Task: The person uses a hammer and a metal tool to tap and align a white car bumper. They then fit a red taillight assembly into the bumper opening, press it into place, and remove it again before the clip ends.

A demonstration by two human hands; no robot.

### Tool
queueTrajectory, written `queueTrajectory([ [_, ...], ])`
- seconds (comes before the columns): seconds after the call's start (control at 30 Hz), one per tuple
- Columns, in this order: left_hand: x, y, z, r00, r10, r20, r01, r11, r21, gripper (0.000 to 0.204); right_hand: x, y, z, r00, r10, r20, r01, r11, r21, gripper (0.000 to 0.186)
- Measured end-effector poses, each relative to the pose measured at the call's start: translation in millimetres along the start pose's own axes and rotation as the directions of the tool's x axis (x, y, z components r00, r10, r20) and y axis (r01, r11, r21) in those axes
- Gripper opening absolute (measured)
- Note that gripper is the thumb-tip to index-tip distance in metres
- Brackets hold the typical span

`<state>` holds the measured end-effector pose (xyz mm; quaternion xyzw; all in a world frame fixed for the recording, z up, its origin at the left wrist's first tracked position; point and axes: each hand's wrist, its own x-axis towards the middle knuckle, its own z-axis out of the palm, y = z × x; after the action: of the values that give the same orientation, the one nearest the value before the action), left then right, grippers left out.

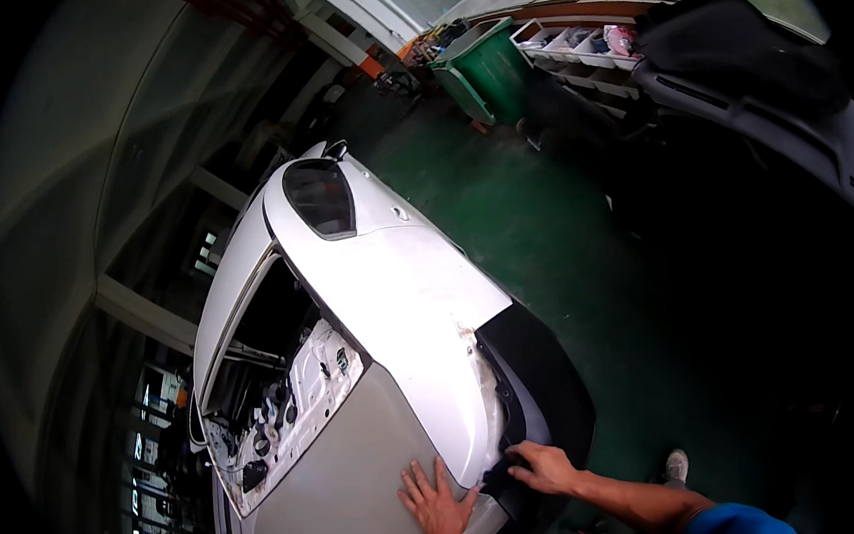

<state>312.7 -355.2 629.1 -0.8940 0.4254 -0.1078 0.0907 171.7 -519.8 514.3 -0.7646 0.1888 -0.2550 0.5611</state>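
Head view: at the lower middle of the frame, your left hand [434, 509] lies with its fingers spread apart along the edge of the grey panel [342, 464] at the white car's [388, 280] near end. Just right of it, your right hand [545, 468] has bent fingers at the black bumper's [552, 368] inner edge, though I cannot tell whether they pinch anything. Steady the left palm evenly and work the right fingertips gently, which should avoid straining that edge.

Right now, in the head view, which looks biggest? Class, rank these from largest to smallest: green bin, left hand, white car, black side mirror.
1. White car
2. Green bin
3. Left hand, enlarged by nearness
4. Black side mirror
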Motion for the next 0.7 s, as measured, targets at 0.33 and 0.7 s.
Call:
queueTrajectory([
  [0.33,5,3,1,0.999,-0.032,-0.027,0.033,0.999,0.028,0.097,16,9,-11,0.949,0.091,0.303,-0.105,0.994,0.030,0.041],
  [0.7,7,5,2,0.998,-0.064,0.026,0.062,0.997,0.053,0.106,-7,42,-33,0.888,0.167,0.428,-0.127,0.985,-0.119,0.036],
])
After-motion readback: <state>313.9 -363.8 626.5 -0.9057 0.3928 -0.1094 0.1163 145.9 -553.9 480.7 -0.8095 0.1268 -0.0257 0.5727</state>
